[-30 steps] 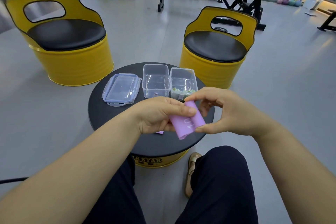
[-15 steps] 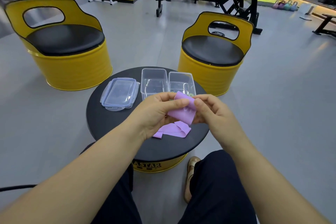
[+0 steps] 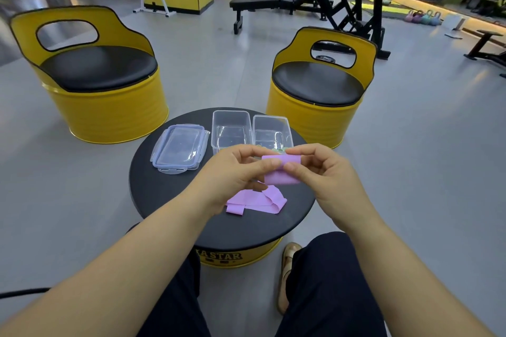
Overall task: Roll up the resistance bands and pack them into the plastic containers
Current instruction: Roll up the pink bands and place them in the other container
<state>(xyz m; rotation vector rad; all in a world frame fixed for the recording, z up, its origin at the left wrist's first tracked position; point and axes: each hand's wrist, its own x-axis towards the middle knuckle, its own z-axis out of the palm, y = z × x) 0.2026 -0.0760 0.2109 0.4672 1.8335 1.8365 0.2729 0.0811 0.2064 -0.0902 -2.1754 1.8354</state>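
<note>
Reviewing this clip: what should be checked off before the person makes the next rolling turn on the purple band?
1. Grip: left hand and right hand both pinch the purple band: ok.
2. Loose tail flat on the table: it lies folded over itself: not ok.
3. Left container open and empty: ok.
4. Room in the right container: its near end is hidden by the hands: cannot tell.
5. Lid off, lying left of the containers: ok.
</note>
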